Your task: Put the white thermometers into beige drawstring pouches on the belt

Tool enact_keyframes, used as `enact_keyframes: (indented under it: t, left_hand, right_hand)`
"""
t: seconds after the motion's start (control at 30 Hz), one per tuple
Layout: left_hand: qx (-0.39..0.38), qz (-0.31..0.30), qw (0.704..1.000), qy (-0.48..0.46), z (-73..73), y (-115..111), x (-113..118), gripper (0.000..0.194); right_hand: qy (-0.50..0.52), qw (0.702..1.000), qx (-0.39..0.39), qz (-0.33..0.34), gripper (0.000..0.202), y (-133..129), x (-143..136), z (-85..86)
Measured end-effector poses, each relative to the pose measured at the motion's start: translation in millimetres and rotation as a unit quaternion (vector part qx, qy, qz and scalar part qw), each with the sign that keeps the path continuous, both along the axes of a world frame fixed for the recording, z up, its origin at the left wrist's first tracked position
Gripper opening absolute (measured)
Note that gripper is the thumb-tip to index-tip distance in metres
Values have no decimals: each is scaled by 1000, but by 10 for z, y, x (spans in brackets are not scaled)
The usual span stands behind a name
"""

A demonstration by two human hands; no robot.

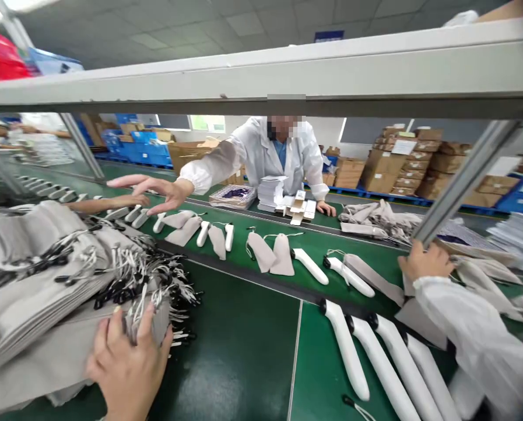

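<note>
My left hand point(130, 356) rests on the front of a pile of grey drawstring pouches point(68, 339), fingers spread over the cloth near the white cords and black cord stoppers point(143, 275). At the right, my right hand point(426, 260), in a white sleeve, reaches forward to the belt. Its fingers curl down on a grey pouch point(422, 321), partly covered by the sleeve. White handheld devices with black ends point(349, 351) lie in a row on the near table, left of my right forearm. One loose cord with a black stopper point(353, 403) lies beside them.
A green belt point(239, 280) carries pouches and white devices. Across it, a co-worker point(279, 155) stretches an arm leftward; another person's hand point(116, 203) is at the left. A metal post point(458, 187) stands by my right hand, and a shelf beam point(261, 70) crosses above.
</note>
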State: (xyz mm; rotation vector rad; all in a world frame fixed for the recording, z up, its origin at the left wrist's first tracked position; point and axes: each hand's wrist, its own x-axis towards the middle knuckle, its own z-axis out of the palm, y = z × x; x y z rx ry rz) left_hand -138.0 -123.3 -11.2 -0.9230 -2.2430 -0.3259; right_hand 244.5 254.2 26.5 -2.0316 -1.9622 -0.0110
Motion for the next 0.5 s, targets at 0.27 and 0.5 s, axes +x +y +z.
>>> enact_keyframes:
  t: [0.27,0.5]
  left_hand:
    - [-2,105,994,-23,187,310,74,44]
    - [-30,78,995,-57,553,247,126,37]
  right_hand:
    - [-135,955,-211,156,82,-122,-1252,-596]
    - [-104,965,-208,119,51,-22,-1023,-653]
